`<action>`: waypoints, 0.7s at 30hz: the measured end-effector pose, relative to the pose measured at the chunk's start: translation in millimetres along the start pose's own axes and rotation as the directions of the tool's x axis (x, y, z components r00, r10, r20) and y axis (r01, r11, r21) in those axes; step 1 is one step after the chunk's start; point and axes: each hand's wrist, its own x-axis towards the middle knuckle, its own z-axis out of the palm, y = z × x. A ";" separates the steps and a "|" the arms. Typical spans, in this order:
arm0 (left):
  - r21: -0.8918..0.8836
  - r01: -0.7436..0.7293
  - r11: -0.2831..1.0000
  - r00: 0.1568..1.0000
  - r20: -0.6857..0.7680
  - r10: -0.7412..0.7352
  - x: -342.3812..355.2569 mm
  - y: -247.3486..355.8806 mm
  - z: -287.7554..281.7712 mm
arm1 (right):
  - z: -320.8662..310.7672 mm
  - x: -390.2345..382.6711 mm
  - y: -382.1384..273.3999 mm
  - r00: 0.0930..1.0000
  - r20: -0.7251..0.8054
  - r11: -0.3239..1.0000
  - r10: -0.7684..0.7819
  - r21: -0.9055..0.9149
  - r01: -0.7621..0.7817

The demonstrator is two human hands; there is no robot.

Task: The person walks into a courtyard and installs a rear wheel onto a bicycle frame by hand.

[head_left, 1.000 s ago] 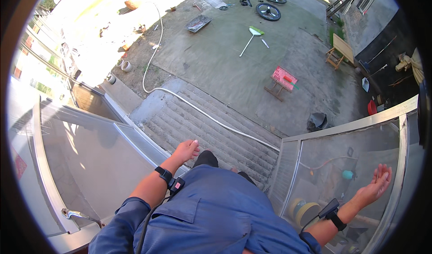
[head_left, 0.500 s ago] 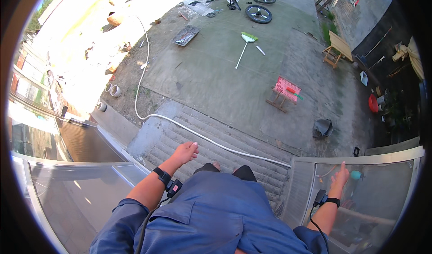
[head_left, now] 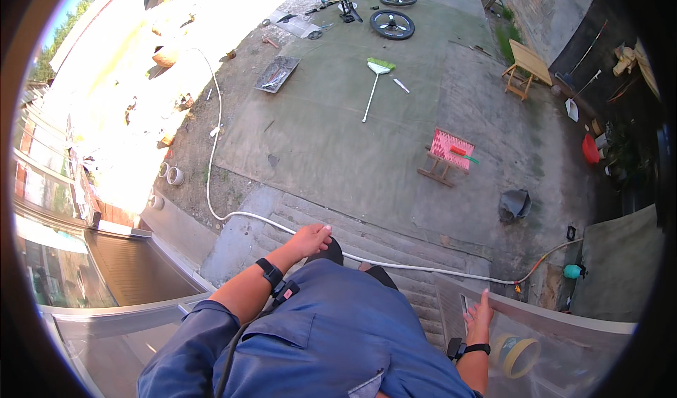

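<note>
The white hose (head_left: 423,268) runs across the ribbed concrete (head_left: 416,303) in front of the person. On the near side of its right stretch stands the glazed door (head_left: 564,319), with the right hand (head_left: 479,312) beside its frame; that grip is partly spread and seems to hold nothing — whether it touches the frame, I cannot tell. The left hand (head_left: 310,241) is loosely curled over the hose's middle in this view, its grip apparently empty. Beyond the hose lie the pink-topped stool (head_left: 448,144) and, farther off, the green-headed broom (head_left: 371,98).

The step in hand looks like moving out past the door — nothing appears to be handled. The next move, I judge, calls for clearing the door's edge and careful footing around the hose.
</note>
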 end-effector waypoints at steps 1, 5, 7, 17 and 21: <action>0.010 0.000 1.000 1.000 0.017 0.000 9.3 7.3 -3.9 | 5.2 -11.2 12.1 1.000 0.009 0.999 0.027 0.021 -0.027; 0.071 -0.062 0.996 0.993 0.105 0.054 56.5 28.0 -16.1 | 20.9 -48.1 80.3 0.995 0.074 0.990 0.073 0.112 -0.081; 0.072 -0.052 0.996 0.988 0.146 0.041 80.1 33.7 -26.4 | 43.3 -74.3 107.5 0.993 0.057 0.980 0.106 0.162 -0.114; 0.381 -0.274 0.883 0.919 0.373 0.125 184.6 64.6 -91.3 | 117.2 -130.1 191.6 0.903 -0.233 0.865 0.361 0.444 -0.232; 0.436 -0.301 0.848 0.901 0.420 0.104 200.2 76.2 -121.1 | 147.9 -137.3 184.9 0.904 -0.204 0.859 0.375 0.444 -0.256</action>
